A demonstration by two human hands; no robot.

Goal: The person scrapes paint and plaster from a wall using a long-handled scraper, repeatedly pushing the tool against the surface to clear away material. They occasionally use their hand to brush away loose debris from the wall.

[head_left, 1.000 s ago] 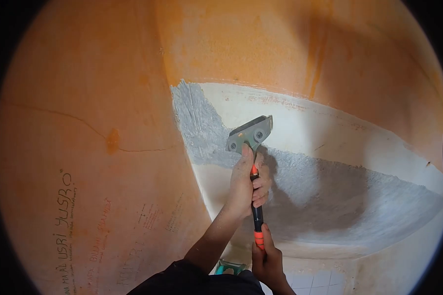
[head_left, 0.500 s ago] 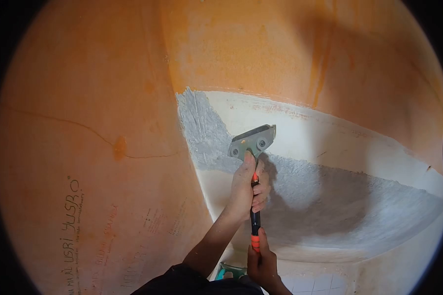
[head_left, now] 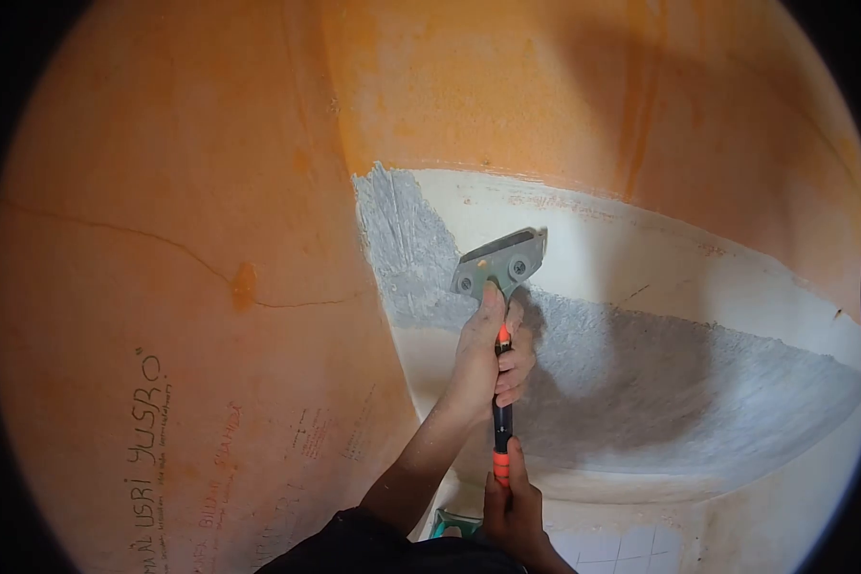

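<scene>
A scraper [head_left: 500, 263] with a wide grey-green head and a black-and-orange handle lies over the wall, its blade edge up against a white painted band [head_left: 584, 251]. My left hand [head_left: 488, 354] is wrapped round the upper handle just below the head, thumb laid along the neck. Lower down, my right hand [head_left: 515, 502] is closed on the handle by its orange ring. Rough grey bare surface [head_left: 603, 383] spreads left, right and below the blade. Whether the blade's whole edge touches the wall cannot be made out.
An orange wall [head_left: 182, 191] with a thin crack and handwriting meets the worked wall at a corner on the left. More orange paint [head_left: 507, 86] covers the upper part. White tiles [head_left: 627, 550] and a green object [head_left: 454, 523] show below.
The scraper and both hands have moved slightly up the white band. The whole view has shifted a little. Both hands keep their hold.
</scene>
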